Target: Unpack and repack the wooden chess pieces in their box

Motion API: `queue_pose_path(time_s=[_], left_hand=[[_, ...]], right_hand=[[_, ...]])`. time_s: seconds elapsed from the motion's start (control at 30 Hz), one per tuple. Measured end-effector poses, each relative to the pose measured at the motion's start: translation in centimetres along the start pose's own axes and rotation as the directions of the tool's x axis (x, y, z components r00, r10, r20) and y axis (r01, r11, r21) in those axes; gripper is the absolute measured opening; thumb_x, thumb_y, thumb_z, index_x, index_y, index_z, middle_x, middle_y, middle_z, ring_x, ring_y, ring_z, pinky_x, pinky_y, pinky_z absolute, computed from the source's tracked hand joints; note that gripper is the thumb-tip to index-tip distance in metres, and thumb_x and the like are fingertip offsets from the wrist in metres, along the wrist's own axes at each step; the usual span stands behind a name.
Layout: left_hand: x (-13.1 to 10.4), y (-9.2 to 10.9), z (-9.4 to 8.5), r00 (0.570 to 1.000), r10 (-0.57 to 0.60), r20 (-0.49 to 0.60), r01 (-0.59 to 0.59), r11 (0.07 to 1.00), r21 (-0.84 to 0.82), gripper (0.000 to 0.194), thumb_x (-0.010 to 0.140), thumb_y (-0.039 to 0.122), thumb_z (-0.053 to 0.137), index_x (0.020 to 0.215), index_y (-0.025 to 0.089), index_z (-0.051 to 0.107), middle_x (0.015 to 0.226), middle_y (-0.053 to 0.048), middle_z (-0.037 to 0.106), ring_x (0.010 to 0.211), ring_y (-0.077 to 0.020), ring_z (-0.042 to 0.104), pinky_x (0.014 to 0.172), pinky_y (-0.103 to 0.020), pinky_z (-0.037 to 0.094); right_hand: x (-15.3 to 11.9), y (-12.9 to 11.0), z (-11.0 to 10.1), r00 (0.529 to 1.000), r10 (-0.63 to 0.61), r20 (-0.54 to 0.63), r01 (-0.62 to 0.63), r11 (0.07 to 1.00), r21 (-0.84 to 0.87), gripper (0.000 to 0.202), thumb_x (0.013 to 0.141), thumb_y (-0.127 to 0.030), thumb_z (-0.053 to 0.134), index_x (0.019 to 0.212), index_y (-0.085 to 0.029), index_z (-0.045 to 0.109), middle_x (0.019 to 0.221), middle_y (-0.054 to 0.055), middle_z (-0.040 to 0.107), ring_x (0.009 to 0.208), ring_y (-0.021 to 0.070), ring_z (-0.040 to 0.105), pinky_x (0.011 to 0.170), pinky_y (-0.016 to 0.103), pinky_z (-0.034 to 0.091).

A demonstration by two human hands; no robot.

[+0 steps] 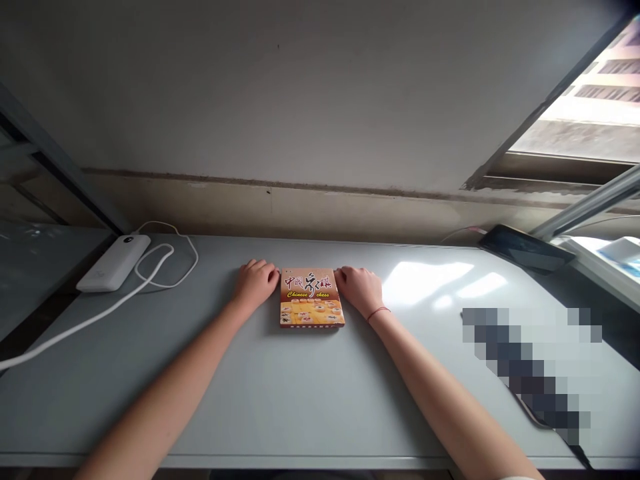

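A Chinese chess box (311, 298) lies flat on the grey table (280, 400), its printed cover facing up. Beside its left edge, near the upper corner, my left hand (256, 283) rests on the table with the fingers curled in. On the box's other side is my right hand (361, 289), also curled, with a thin red string round the wrist. Both hands are at or very near the box's sides; whether they touch it is hard to make out. Nothing shows inside either hand.
A white power bank (114, 264) with a white cable (105, 312) lies at the left. A dark phone or tablet (525, 250) leans at the back right. A pixelated dark object (530, 380) lies at the right. Behind the table is a wall (300, 100).
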State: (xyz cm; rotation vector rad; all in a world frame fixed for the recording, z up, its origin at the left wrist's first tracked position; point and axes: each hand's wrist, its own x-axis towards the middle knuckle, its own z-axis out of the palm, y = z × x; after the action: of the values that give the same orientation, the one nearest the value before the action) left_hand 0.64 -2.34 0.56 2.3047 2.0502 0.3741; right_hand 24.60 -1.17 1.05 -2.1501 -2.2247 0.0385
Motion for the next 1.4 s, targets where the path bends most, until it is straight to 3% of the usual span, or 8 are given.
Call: queue_pose_path(time_s=[0.3, 0.97, 1.13, 1.4], left_hand=[[-0.45, -0.40, 0.05, 1.000, 0.006, 0.006, -0.006, 1.000, 0.007, 0.027, 0.089, 0.027, 0.042, 0.072, 0.020, 0.063, 0.081, -0.007, 0.064, 0.084, -0.0224, 0.054, 0.072, -0.032, 0.037], [-0.37, -0.62, -0.22, 0.998, 0.047, 0.037, -0.048, 0.999, 0.012, 0.026, 0.089, 0.026, 0.043, 0.069, 0.020, 0.059, 0.078, -0.005, 0.062, 0.080, -0.0208, 0.053, 0.070, -0.031, 0.035], [-0.40, -0.83, 0.00, 0.997, 0.071, -0.001, -0.071, 0.997, -0.021, 0.025, 0.087, 0.024, 0.043, 0.067, 0.020, 0.057, 0.076, -0.006, 0.062, 0.077, -0.0209, 0.052, 0.068, -0.031, 0.034], [-0.56, -0.73, 0.27, 0.996, 0.090, -0.025, -0.091, 0.994, -0.065, 0.035, 0.086, 0.022, 0.043, 0.052, 0.019, 0.045, 0.053, -0.001, 0.052, 0.059, -0.0162, 0.045, 0.062, -0.028, 0.031]], right_hand=[[-0.47, 0.92, 0.52, 0.997, -0.078, -0.019, 0.079, 0.996, 0.045, 0.042, 0.094, -0.037, 0.034, 0.073, -0.021, 0.065, 0.072, 0.006, 0.068, 0.060, 0.0158, 0.057, 0.051, 0.025, 0.021], [-0.43, 1.00, 0.02, 0.993, -0.112, 0.026, 0.111, 0.993, 0.032, 0.045, 0.096, -0.039, 0.033, 0.071, -0.021, 0.065, 0.072, 0.007, 0.068, 0.062, 0.0172, 0.059, 0.050, 0.026, 0.022], [-0.34, 0.98, 0.11, 0.993, -0.117, 0.021, 0.116, 0.993, 0.023, 0.045, 0.096, -0.039, 0.033, 0.071, -0.021, 0.066, 0.071, 0.007, 0.069, 0.063, 0.0178, 0.060, 0.050, 0.026, 0.022], [-0.58, 1.09, 0.22, 0.993, -0.119, 0.029, 0.117, 0.991, 0.059, 0.043, 0.096, -0.039, 0.033, 0.070, -0.020, 0.062, 0.071, 0.007, 0.068, 0.062, 0.0176, 0.060, 0.050, 0.026, 0.020]])
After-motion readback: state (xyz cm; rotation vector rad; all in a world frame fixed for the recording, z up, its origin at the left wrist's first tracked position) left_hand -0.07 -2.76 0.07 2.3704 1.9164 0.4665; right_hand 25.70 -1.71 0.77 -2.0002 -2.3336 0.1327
